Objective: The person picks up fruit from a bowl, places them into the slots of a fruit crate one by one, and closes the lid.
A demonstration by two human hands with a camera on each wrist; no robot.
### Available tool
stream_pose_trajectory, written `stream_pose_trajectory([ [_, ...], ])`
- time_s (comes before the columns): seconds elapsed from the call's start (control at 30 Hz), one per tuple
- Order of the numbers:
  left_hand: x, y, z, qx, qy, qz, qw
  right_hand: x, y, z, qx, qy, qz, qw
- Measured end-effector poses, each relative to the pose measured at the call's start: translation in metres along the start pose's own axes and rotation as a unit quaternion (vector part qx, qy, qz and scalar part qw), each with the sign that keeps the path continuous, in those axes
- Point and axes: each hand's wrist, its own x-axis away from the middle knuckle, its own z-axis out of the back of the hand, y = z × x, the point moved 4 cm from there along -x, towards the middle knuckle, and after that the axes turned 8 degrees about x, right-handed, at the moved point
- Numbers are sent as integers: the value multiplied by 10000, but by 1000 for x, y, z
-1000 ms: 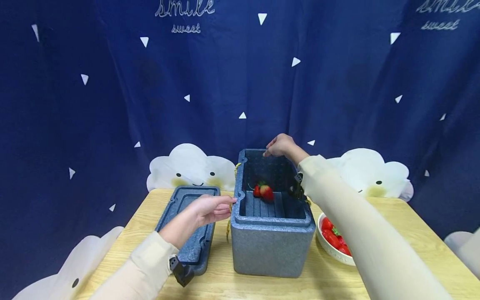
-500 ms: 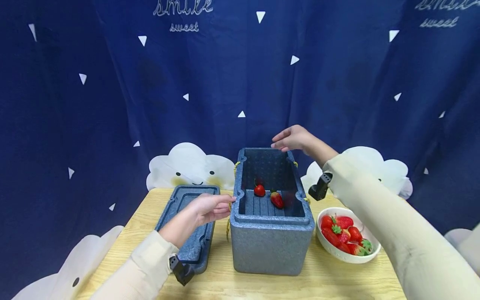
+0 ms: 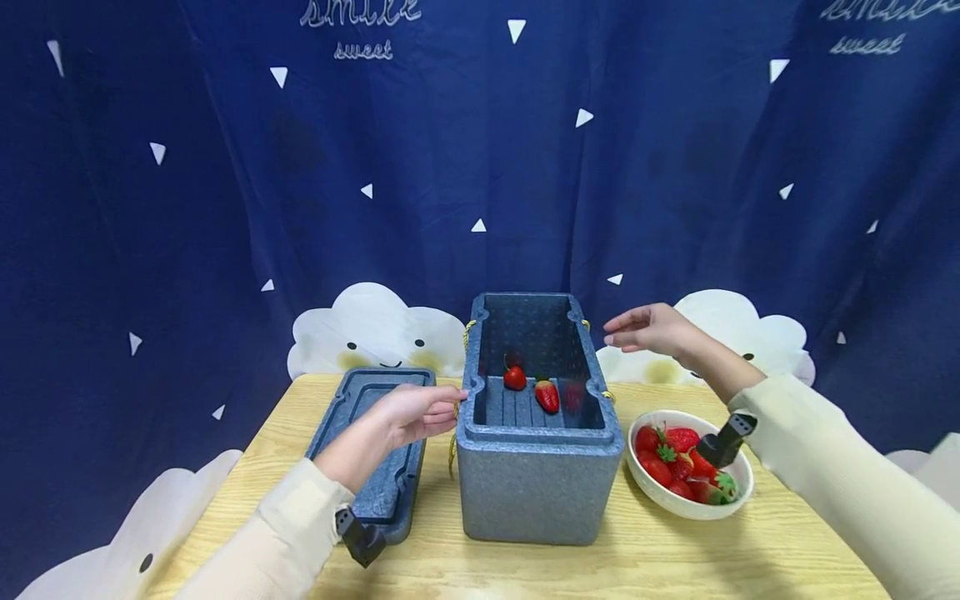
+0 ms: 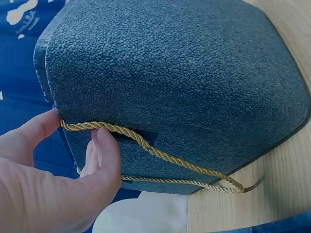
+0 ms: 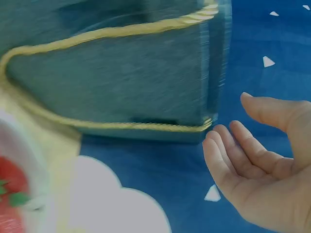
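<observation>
Standing here I see a person's two hands at a blue-grey open-topped box [image 3: 536,496] on a wooden counter [image 3: 435,575]. Left hand [image 3: 416,414] rests at the box's left rim, fingers loose and fairly straight; close up, fingertips touch the outer wall and a twisted yellow cord [image 4: 158,153] there, no curled grip visible. Right hand [image 3: 654,329] in the air right of the box, clear of the wall, thumb spread from loosely bent fingers, nothing held.

Inside the box, on the ribbed floor: a round red fruit with a stem [image 3: 514,378] and, just right of it and nearer the viewer, a strawberry [image 3: 547,397], apart. White bowl [image 3: 693,508] just right of the box, heaped with red fruit [image 3: 681,465], some with green leaves; the right wrist camera [image 3: 720,444] covers part of it. Grooved lid [image 3: 386,492] flat on the counter left of the box, partly behind the left forearm. Navy curtain [image 3: 420,125] behind, white triangles and clouds. Right wrist view blurry around the box.
</observation>
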Motion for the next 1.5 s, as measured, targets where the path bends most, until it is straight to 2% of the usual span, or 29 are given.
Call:
stream_pose_trajectory([
  [0.2,-1,1,0,-31,-28,33,10000,15,36,-10,-59,-144,-72,9999],
  [0.5,0,1,-1,-40,2,27,10000,35,82,-28,-1,-319,-450,9985],
  [0.8,-1,-1,1,-11,14,79,10000,49,108,-42,145,-261,-1199,9923],
  [1.0,-1,-1,0,2,-29,58,10000,54,118,-47,736,-146,-1372,9877],
  [1.2,0,-1,0,-16,-76,44,10000,59,128,-53,1329,-28,-1320,9823],
  [1.3,-1,-1,1,-38,-56,39,10000,61,133,-57,1431,52,-1297,9812],
  [1.5,-3,-3,1,3,5,25,10000,63,135,-60,1638,422,-990,9806],
])
